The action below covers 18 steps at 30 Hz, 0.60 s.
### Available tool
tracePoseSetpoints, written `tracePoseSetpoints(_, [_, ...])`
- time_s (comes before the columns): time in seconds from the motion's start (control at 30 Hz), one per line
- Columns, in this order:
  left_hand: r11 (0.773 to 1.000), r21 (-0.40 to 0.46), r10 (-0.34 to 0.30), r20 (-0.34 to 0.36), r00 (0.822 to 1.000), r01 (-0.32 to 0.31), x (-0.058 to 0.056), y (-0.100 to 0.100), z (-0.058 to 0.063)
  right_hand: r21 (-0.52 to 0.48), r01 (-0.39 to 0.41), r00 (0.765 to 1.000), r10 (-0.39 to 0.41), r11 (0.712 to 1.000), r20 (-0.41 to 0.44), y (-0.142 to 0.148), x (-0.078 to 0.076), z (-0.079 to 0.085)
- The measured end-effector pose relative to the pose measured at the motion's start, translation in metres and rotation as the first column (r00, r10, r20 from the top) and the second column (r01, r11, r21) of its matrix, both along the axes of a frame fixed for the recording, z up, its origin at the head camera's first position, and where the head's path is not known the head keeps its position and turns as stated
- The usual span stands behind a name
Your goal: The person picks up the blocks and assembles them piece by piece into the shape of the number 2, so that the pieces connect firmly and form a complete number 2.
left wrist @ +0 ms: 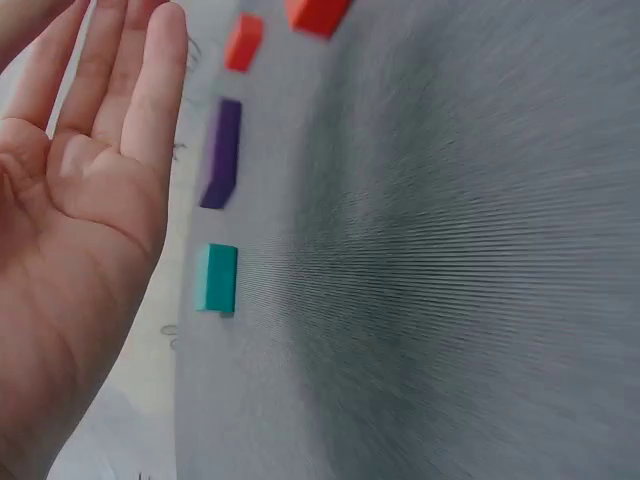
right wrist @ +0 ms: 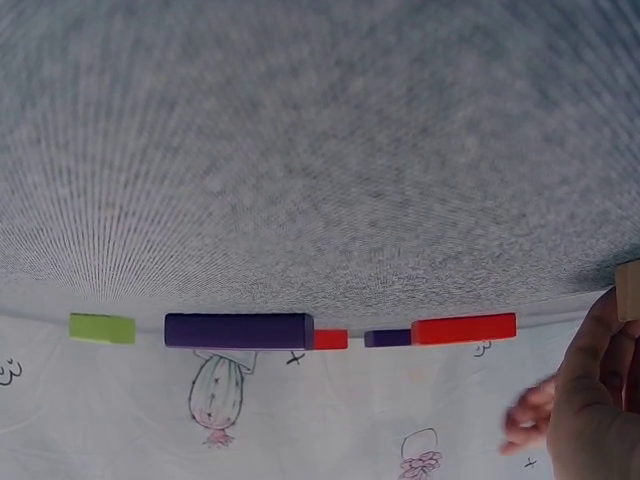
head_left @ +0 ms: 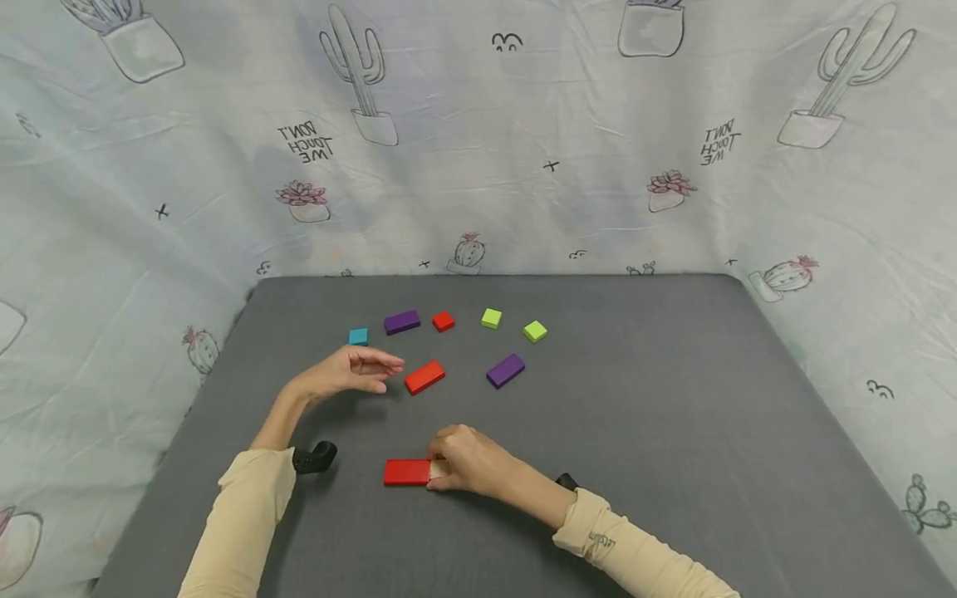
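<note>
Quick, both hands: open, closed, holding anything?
Left hand: open, holding nothing.
Right hand: closed, holding the tan block.

1. The left forearm is covered by a pale cream-yellow sleeve point(head_left: 250, 515), which is softly creased along its length.
2. The right forearm is covered by a matching cream-yellow sleeve point(head_left: 646, 550), marked near its end with small dark lettering point(head_left: 601, 541), too small to be read with certainty.
3. Beside the left sleeve's end, a black, rounded wrist device point(head_left: 317, 458) is worn.
4. At the right wrist, a black piece point(head_left: 567, 482) is partly hidden.
5. The left hand point(head_left: 350, 371) and right hand point(head_left: 474, 461) are bare; the left palm point(left wrist: 85, 230) is crossed by creases.
</note>
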<state>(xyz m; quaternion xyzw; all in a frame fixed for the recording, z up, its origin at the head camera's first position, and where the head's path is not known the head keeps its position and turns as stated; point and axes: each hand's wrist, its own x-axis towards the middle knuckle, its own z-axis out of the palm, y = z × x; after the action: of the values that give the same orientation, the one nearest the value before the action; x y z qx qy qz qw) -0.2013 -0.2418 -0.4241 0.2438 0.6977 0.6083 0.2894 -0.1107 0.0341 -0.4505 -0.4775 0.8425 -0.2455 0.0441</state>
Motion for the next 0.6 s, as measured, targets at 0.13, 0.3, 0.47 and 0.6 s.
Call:
tracePoseSetpoints(0.13, [0.998,-0.052,-0.030,-0.001,1.000,0.030,-0.025,0.010,-0.009,0.021,0.002,1.000,-0.002,1.000,0.007,0.001,-0.001,0.000])
tracePoseSetpoints(0.3, [0.991,-0.117,-0.064,-0.024,0.998,0.061,-0.041,0.026,-0.021,0.044,0.008,1.000,-0.009,0.999,0.027,0.001,-0.001,0.001])
tracePoseSetpoints(0.47, [0.984,-0.134,-0.117,0.013,0.993,0.117,-0.047,0.034,-0.027,0.046,0.010,1.000,-0.011,0.999,0.028,0.000,-0.001,0.001])
tracePoseSetpoints(0.6, [0.975,-0.183,-0.124,0.034,0.992,0.128,-0.048,0.037,-0.026,0.042,0.010,0.999,-0.012,0.999,0.035,0.000,-0.001,0.001])
